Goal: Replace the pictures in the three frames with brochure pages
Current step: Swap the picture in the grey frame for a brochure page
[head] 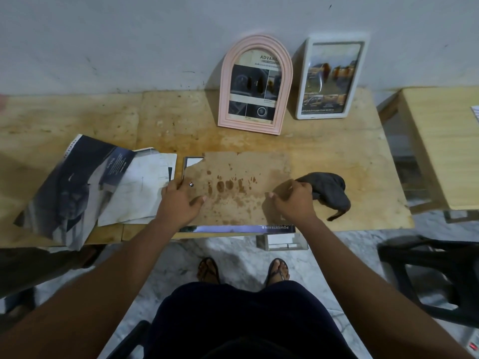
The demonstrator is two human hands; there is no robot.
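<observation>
Pink arched frame (224,99): stands at 12 o'clock, leaning on the wall, with a dark brochure page (255,92) showing behind its glass.
White frame (321,114): just beside it at 1 o'clock, also leaning on the wall; it holds a car page (329,73), blurred by glare.
Third frame (193,161): lies flat at the middle of the surface (155,120). Only a grey corner shows, at a torn corner of the stained backing board (238,172) that covers it.
Printed strip (233,228): sticks out from under the board's near edge at 6 o'clock, reading POWERTRAIN.
Left hand (178,200): fingers (172,186) curled over the board's left edge, thumb flat on top, gripping it.
Right hand (293,200): knuckles up at the board's right edge, fingers tucked under. From here I cannot tell whether they hold the board, the cloth or nothing.
Dark cloth (331,190): bunched at 3 o'clock, touching the right hand.
Open brochure (75,187): sprawled at 9 o'clock, overhanging the near edge, with white sheets (140,187) beside it.
</observation>
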